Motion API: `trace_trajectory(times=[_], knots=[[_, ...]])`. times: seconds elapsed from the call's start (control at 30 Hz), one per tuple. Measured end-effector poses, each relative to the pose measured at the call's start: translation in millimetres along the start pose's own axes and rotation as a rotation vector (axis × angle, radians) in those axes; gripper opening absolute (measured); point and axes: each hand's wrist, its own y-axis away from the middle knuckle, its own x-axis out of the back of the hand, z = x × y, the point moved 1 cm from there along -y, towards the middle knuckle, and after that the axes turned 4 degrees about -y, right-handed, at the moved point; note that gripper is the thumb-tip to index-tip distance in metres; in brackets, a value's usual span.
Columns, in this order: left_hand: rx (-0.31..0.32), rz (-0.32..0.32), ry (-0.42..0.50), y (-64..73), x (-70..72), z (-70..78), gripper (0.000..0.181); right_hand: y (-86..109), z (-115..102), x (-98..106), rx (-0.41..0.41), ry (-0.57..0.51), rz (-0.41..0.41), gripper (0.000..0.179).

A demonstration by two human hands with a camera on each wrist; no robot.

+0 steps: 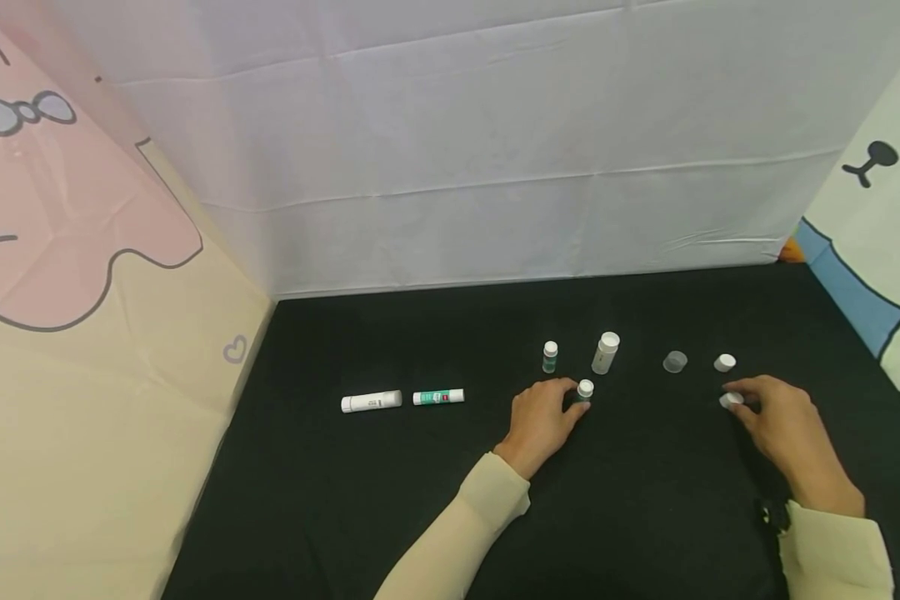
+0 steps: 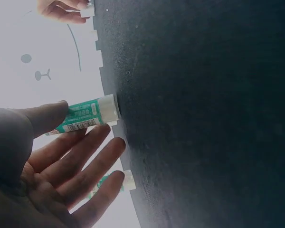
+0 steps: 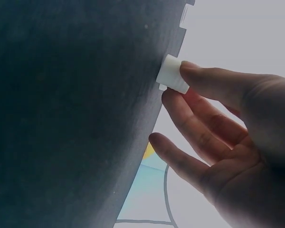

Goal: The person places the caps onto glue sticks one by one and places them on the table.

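Note:
My left hand pinches a small green-labelled glue stick between thumb and fingers, and it stands upright on the black table with its white top upward. Over to the right, my right hand pinches a white cap at the table surface. Just behind that cap lies another white cap, and left of it a translucent cap. A second green glue stick and a larger white glue stick stand upright behind my left hand.
To the left, a white glue stick and a green-and-white glue stick lie on their sides on the black table. A white cloth hangs along the back, with printed cloths at both sides.

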Motion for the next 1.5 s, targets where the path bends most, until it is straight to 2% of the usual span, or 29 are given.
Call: trace_trajectory(times=[0.17,0.33,0.53,0.8,1.13,1.5], knots=[[-0.009,-0.005,0.062,1.7,0.6,-1.8,0.025,0.5,-1.4,-0.2,0.001,-0.004,0.01,0.022],[-0.044,0.022,0.128,4.2,2.8,-4.1,0.021,0.8,-5.5,0.4,0.003,-0.013,0.013,0.023],[-0.07,0.046,0.157,8.3,7.8,-5.7,0.023,1.7,-13.1,1.7,0.004,-0.023,0.022,0.023],[-0.062,0.066,0.122,12.3,12.0,-8.6,0.019,3.5,-23.7,2.7,0.026,-0.034,0.04,0.022],[-0.085,0.112,0.066,21.1,15.2,-12.6,0.026,5.1,-33.9,0.5,0.036,-0.039,0.051,0.024],[-0.143,0.239,-0.021,27.0,20.3,-16.4,0.022,5.8,-53.1,-3.4,0.143,-0.063,0.105,0.023]])
